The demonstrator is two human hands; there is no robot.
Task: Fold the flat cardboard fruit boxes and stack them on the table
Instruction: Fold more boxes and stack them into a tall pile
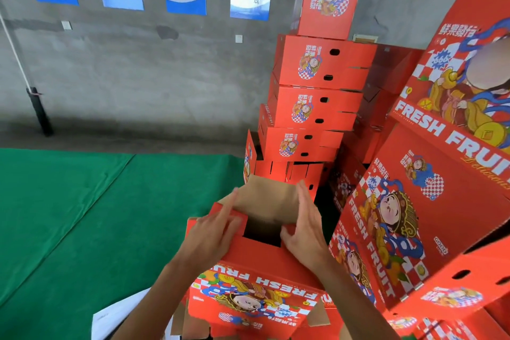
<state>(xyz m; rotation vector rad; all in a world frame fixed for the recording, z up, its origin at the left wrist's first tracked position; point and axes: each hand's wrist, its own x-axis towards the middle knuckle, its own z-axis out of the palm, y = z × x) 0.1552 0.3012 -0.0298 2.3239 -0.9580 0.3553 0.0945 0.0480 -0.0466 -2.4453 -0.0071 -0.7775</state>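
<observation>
Now: left hand [212,232] | right hand [306,225] | both grips flat, pressing box [265,259] flaps between them.

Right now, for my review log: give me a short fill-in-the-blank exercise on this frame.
1. Both hands, left hand and right hand, rest on a half-folded ____ box.
2. The table cover is ____.
3. The box's open brown flap lies ____ the two hands.
4. The stack of folded boxes stands against a grey ____.

Missing words: red; green; between; wall
</observation>
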